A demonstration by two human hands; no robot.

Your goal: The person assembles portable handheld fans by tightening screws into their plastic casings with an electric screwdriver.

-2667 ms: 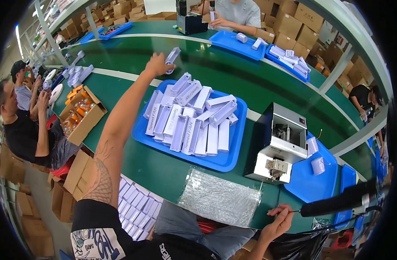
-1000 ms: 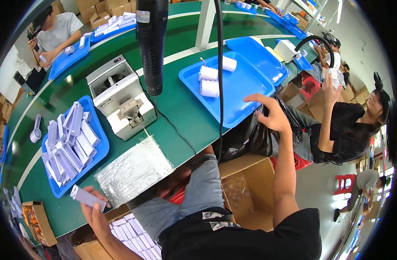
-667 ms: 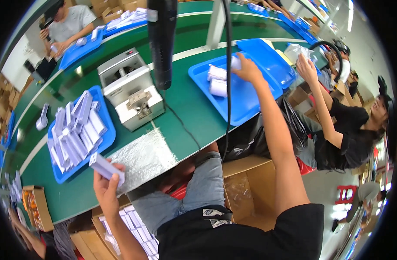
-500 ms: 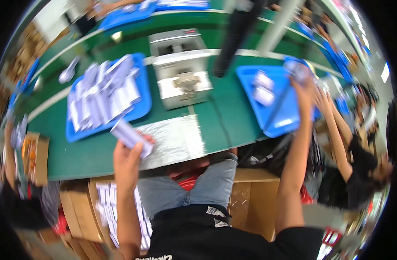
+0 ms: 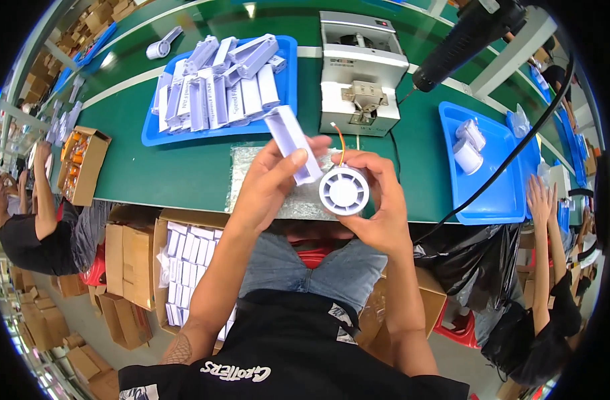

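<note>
Above the middle of the bench my left hand [image 5: 255, 190] grips a long white plastic fan-handle shell [image 5: 293, 143], its hollow side showing. Close beside it, my right hand [image 5: 388, 210] holds a round white fan head [image 5: 344, 191] by its rim, fingers behind and thumb below. Vanes ring its plain centre disc. Thin coloured wires [image 5: 342, 143] rise from its top to a small white plug. The shell and the fan head are very near each other; I cannot tell whether they touch. Under both hands lies a crinkled clear plastic sheet [image 5: 242, 170].
A blue tray [image 5: 152, 137] at left holds several handle shells. Behind my hands stands a grey-white bench machine [image 5: 362, 70], with a black electric screwdriver [image 5: 452, 53] hanging beside it. Another blue tray [image 5: 495, 200] at right holds white round parts; a black cable [image 5: 512, 147] crosses it.
My right hand has come from the right tray to the middle, bringing the fan head. My left hand has moved toward it with the shell. The view has shifted.
</note>
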